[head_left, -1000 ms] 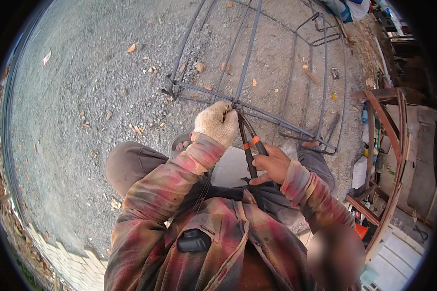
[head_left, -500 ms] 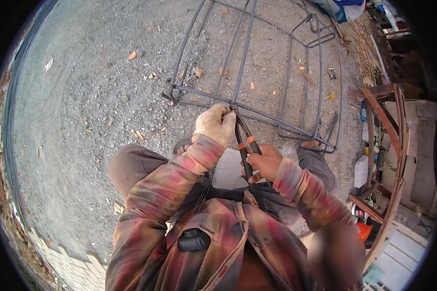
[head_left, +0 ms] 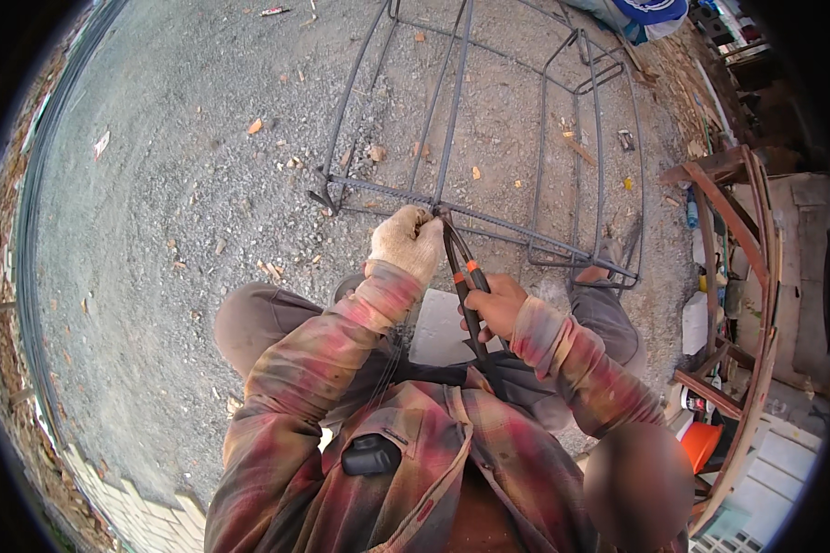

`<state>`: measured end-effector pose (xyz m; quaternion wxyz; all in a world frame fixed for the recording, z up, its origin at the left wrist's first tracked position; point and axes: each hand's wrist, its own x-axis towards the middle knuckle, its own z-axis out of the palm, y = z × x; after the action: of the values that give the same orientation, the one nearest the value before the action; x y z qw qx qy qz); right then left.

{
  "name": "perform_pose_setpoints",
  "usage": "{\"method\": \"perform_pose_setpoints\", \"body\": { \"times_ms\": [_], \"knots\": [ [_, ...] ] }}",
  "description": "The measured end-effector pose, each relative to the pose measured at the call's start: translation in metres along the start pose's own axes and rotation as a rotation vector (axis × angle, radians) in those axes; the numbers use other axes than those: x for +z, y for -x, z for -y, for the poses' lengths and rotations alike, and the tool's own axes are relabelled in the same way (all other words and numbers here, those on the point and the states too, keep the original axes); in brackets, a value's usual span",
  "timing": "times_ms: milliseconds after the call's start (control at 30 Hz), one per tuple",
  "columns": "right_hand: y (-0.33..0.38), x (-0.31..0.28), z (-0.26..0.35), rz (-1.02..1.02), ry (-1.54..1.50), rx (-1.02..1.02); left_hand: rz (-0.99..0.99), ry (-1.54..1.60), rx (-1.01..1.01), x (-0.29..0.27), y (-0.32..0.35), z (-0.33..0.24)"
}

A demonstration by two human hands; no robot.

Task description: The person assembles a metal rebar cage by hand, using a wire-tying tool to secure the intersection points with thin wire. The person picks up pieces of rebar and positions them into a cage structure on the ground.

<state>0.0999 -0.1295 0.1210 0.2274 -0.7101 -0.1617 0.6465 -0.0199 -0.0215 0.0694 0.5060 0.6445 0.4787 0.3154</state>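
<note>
the right hand [head_left: 498,306] is grasping pliers [head_left: 471,318], seemingly working the metal frame [head_left: 451,115]; the clenched left hand [head_left: 406,241] is likely needing steadiness next.

Gravel ground [head_left: 175,203] in front of me: grey, loose stones, browner to my right. Rebar cage [head_left: 449,129] sits on it. Through the bars I see a tan stone [head_left: 377,153], wood sliver [head_left: 578,147], yellow bit [head_left: 628,183]. Orange chip [head_left: 255,126] and pale scrap [head_left: 101,145] lie left of the cage. Long dark rods [head_left: 29,240] along my far-left edge.
</note>
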Motion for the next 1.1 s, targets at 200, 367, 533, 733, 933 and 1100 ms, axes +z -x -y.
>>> {"method": "perform_pose_setpoints", "body": {
  "times_ms": [200, 367, 533, 733, 933, 1100],
  "knots": [
    [0.005, 0.004, -0.001, 0.189, -0.438, 0.015, 0.057, 0.142, -0.042, -0.004, 0.005, -0.011],
    [-0.005, 0.021, -0.025, 0.587, -1.043, 0.025, 0.706, 0.769, -0.781, -0.007, 0.002, -0.014],
    [-0.021, 0.02, -0.048, 0.753, -0.963, 0.06, 0.591, 0.912, -0.841, 0.017, 0.011, -0.015],
    [0.0, 0.061, -0.043, 0.412, -0.814, 0.04, 0.633, 0.05, -0.766, 0.003, -0.006, -0.022],
    [-0.023, 0.11, -0.061, 0.029, -0.546, -0.367, 0.463, -0.388, -0.461, 0.02, 0.003, 0.012],
    [-0.016, 0.076, -0.058, 0.388, -0.733, -0.218, 0.49, -0.281, -0.393, 0.006, 0.005, -0.003]
  ]
}}
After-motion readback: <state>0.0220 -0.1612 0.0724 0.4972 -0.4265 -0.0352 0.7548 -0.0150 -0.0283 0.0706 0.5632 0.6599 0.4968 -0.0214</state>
